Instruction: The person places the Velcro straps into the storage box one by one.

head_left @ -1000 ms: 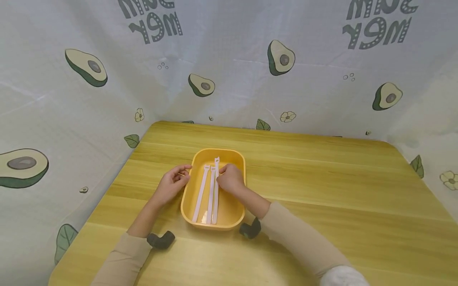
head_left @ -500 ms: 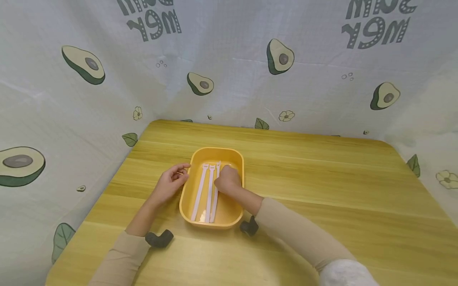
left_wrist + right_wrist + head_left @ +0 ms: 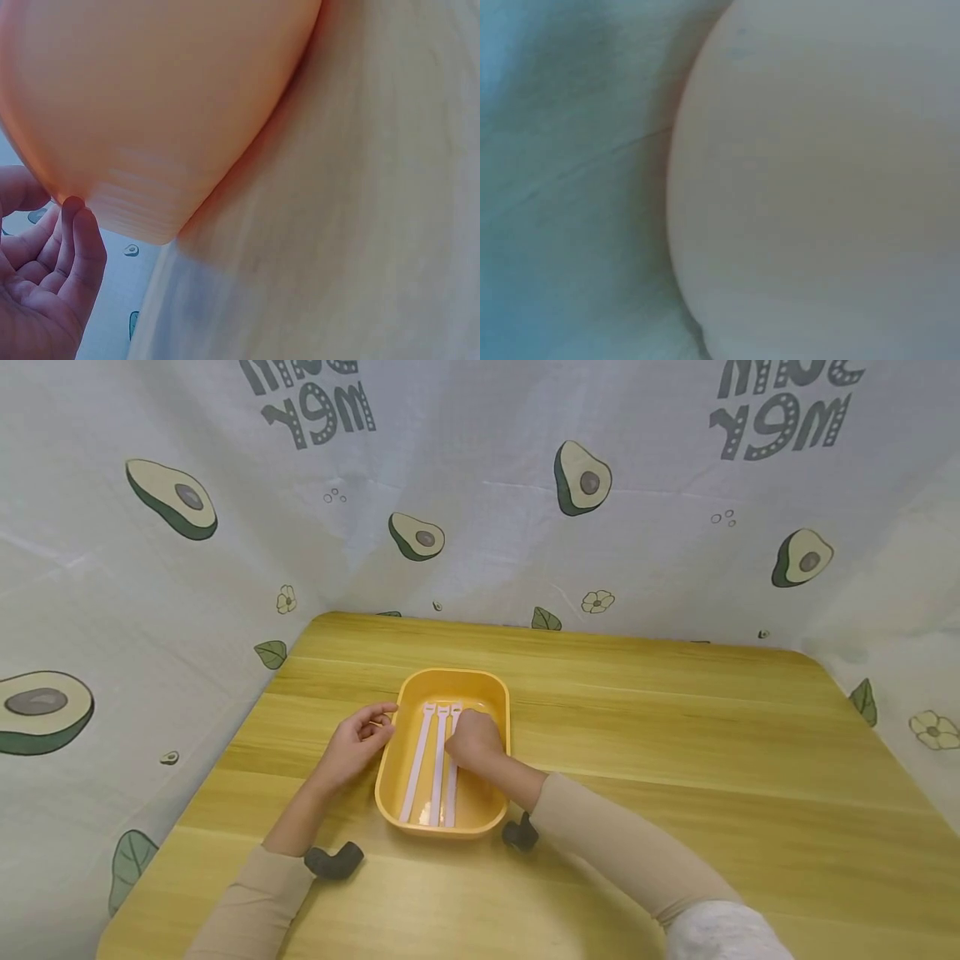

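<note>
A yellow tray (image 3: 442, 832) holds three white cable ties with slotted heads, lying lengthwise side by side. The left tie (image 3: 417, 768) slants slightly, with the middle tie (image 3: 438, 768) beside it. My right hand (image 3: 477, 745) is inside the tray, fingers curled at the upper part of the right tie (image 3: 451, 793); its fingertips are hidden. My left hand (image 3: 354, 747) is at the tray's left side, fingers loosely bent, fingertips at the rim. The left wrist view shows these fingers (image 3: 84, 247) against the tray wall (image 3: 165, 112).
The tray stands on a wood-grain table (image 3: 675, 735). A curtain (image 3: 495, 510) printed with avocados hangs behind and to the sides. Dark wrist devices (image 3: 335, 861) stick out by both sleeves. The right wrist view shows mostly a blurred pale curved surface (image 3: 817, 187).
The right tie's head has come down level with the other two and turned from edge-on to flat. My right hand has shifted slightly with it; the left hand stays at the rim.
</note>
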`<state>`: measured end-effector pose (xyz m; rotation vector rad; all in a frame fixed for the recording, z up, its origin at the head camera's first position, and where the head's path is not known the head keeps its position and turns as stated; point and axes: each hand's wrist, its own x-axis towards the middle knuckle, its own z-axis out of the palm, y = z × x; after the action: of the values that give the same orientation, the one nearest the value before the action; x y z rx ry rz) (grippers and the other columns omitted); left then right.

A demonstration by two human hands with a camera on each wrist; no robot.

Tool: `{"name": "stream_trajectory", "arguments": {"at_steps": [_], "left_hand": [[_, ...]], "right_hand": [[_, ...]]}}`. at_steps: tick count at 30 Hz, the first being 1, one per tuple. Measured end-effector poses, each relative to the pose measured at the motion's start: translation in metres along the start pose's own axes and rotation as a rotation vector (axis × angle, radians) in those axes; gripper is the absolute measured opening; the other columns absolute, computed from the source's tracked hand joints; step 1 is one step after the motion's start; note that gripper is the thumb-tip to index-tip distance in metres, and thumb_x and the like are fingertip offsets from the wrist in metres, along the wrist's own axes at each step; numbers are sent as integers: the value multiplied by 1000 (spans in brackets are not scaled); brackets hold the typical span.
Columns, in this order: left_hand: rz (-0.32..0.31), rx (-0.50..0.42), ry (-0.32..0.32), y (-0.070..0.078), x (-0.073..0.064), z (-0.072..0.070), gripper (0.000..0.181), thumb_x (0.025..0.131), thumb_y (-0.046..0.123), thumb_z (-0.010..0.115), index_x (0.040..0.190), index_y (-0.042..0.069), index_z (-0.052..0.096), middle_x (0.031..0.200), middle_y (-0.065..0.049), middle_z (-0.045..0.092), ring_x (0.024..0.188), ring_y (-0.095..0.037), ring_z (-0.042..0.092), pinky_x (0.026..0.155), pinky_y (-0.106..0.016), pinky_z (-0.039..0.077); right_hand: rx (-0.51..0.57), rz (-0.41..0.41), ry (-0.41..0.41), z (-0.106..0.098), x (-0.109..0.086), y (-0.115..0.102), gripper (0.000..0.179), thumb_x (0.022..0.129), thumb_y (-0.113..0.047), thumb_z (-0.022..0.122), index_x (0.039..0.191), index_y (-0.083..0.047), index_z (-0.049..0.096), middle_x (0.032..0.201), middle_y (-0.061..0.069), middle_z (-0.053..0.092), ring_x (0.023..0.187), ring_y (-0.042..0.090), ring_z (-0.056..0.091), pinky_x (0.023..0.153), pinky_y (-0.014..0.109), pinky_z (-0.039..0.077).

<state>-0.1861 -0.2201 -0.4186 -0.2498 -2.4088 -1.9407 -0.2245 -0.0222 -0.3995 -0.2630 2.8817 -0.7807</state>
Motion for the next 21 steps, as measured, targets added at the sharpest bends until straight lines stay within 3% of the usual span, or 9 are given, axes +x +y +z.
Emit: {"name": "stream_trajectory", "arguments": {"at_steps": [7,12,16,19,21], "left_hand": [[-8,2,-4,0,0,1,35,98,4,57,130,-10,53,99,-14,53,74,-10,50,62,-18,42],[-3,3,-10,-1,1,2,36,98,5,57,130,-10,52,100,-14,53,74,-10,50,62,-19,42],[2,48,-6,-1,1,3,34,99,7,56,129,-8,53,100,-15,54,75,-12,50,62,-20,42],[5,141,17,-1,1,3,33,101,13,54,130,-3,55,103,-15,56,78,-16,53,65,-22,45],[24,230,38,1,0,1,35,102,18,52,131,-1,54,105,-15,57,82,-19,56,69,-27,48]], "right_hand": [[-33,-12,1,-2,-1,1,39,79,2,62,53,-13,37,49,-1,36,42,11,35,39,21,27],[58,-44,42,-10,-5,1,33,78,4,60,57,-10,39,51,-1,33,42,10,31,38,21,26],[215,-91,42,-27,-15,5,4,83,-2,59,83,2,61,59,-2,48,45,8,40,41,20,32],[297,-160,42,-44,-25,15,28,89,-10,61,114,2,63,84,2,65,66,13,60,55,24,48],[331,-224,46,-54,-31,28,29,91,-14,63,117,-1,64,99,7,67,84,18,64,70,29,53]]}}
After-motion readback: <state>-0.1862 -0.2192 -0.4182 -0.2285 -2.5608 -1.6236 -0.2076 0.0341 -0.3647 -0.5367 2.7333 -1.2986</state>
